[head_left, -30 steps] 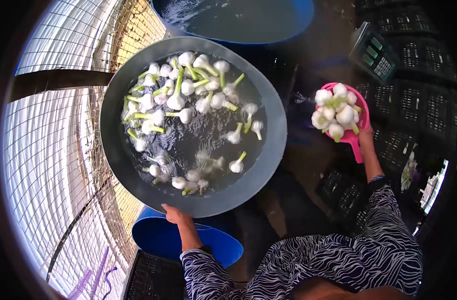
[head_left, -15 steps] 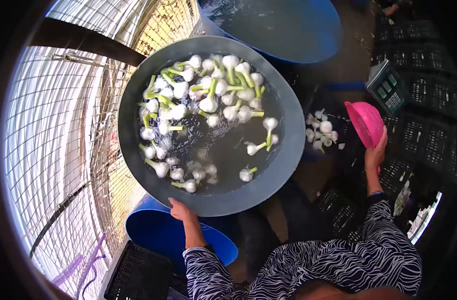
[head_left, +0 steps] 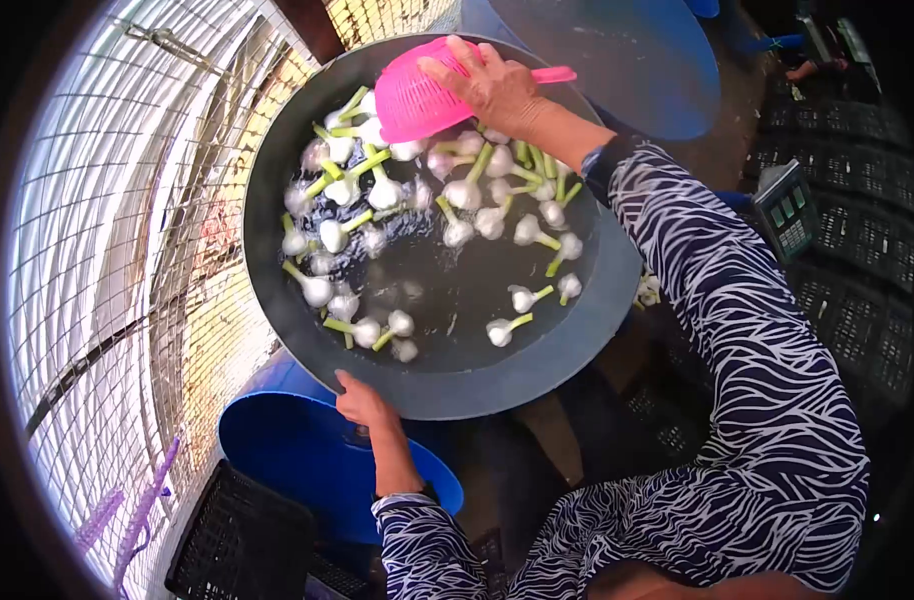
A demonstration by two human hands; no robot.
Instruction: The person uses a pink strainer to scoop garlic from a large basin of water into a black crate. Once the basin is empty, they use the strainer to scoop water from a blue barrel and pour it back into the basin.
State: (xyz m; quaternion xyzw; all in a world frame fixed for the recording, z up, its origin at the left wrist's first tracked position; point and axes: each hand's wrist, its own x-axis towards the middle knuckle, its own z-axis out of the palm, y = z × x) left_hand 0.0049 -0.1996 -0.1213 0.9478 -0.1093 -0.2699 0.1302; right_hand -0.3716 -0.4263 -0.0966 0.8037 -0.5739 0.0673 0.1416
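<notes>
A large grey tub [head_left: 477, 395] of water holds several white garlic bulbs [head_left: 463, 193] with short green stems, most of them toward its far side. My right hand [head_left: 492, 92] grips a pink strainer [head_left: 417, 95] over the far part of the tub, its open side facing down and left, close above the bulbs. At the tub's near left rim, my left hand [head_left: 365, 402] holds the edge, its fingers partly hidden by the rim.
Blue tubs stand beyond [head_left: 637, 60] and below left [head_left: 277, 450] of the grey one. Black crates [head_left: 242, 540] lie at lower left, more at right. A scale [head_left: 789, 215] is at right. Wire mesh [head_left: 127, 250] runs along the left.
My right hand has brought the pink strainer from the right side over to the far part of the grey tub. My left hand stays at the rim. The view has shifted slightly.
</notes>
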